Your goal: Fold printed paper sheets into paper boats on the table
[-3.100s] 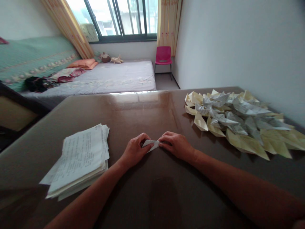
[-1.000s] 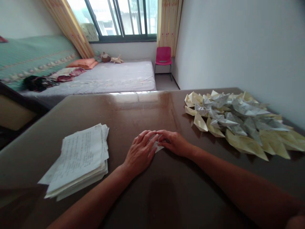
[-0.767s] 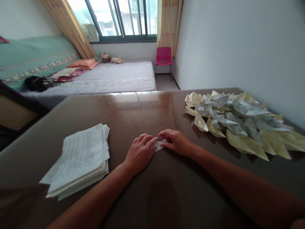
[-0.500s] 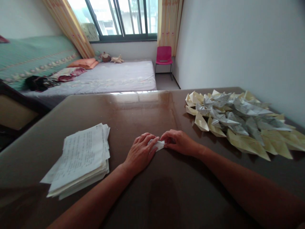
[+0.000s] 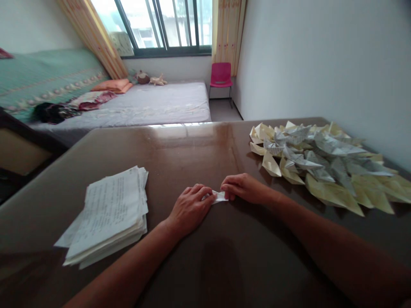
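Paper (image 5: 220, 196) partly under left hand (image 5: 192, 208); right hand (image 5: 243, 188) touching right end.

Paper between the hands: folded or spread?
Folded: the white paper shows small and angular between the left hand and right hand, unlike the flat stacked sheets.

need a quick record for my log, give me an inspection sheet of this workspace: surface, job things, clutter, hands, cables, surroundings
Surface: brown table, glossy, reflecting light near its far edge.
Job's things: small folded paper between the hands; stack of written sheets at left, edges uneven; heap of folded paper boats at right, white and yellowish.
Clutter: dark bundle and orange cushions on the bed, off the table.
Hands: left hand over the paper's left end; right hand at its right end; exact grip partly hidden.
Cables: nothing seen.
Surroundings: bed, pink chair and window beyond the table.
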Demonstrator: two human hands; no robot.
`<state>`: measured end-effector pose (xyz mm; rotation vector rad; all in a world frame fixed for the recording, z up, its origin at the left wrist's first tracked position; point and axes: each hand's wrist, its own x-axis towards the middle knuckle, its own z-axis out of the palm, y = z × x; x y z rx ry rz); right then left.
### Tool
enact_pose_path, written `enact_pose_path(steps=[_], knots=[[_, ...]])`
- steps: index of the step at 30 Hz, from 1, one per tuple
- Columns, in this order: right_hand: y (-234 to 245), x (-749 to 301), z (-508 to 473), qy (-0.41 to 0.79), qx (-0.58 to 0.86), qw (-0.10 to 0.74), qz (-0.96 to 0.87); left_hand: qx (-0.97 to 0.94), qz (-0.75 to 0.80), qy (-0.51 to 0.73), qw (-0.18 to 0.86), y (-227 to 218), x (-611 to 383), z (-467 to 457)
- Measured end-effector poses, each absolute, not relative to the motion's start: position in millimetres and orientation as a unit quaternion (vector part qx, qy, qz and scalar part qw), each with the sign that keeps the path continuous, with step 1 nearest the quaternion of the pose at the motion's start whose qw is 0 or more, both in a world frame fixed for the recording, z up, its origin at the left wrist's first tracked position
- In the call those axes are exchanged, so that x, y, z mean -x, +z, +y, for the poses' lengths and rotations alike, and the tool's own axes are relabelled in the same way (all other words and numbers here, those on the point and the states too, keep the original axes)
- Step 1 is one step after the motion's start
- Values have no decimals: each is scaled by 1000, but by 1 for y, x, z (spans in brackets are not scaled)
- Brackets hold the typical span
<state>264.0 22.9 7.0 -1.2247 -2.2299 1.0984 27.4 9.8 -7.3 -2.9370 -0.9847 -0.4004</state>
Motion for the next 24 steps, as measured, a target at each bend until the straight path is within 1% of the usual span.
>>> enact_pose_path(steps=[2,5,7,10,14,17,20,22,24], knots=[[6,-262,22,336,497,172,-782,940,-313,-133,24,-8,-27,10],[7,-257,19,231,559,121,-787,940,-301,-150,50,-10,-27,10],[10,-254,17,216,570,90,-787,941,-289,-160,71,-11,-26,9],[13,-252,15,224,566,76,-790,942,-267,-172,111,-11,-25,7],[11,-254,16,226,559,113,-789,941,-229,-178,171,-5,-24,0],[7,-256,18,252,543,132,-790,939,-210,-182,201,-1,-25,-5],[7,-258,21,305,523,144,-783,936,-210,-189,209,1,-26,-7],[6,-258,22,336,520,146,-772,937,-220,-185,197,0,-26,-6],[5,-257,21,341,527,148,-764,938,-239,-177,176,-2,-26,-4]])
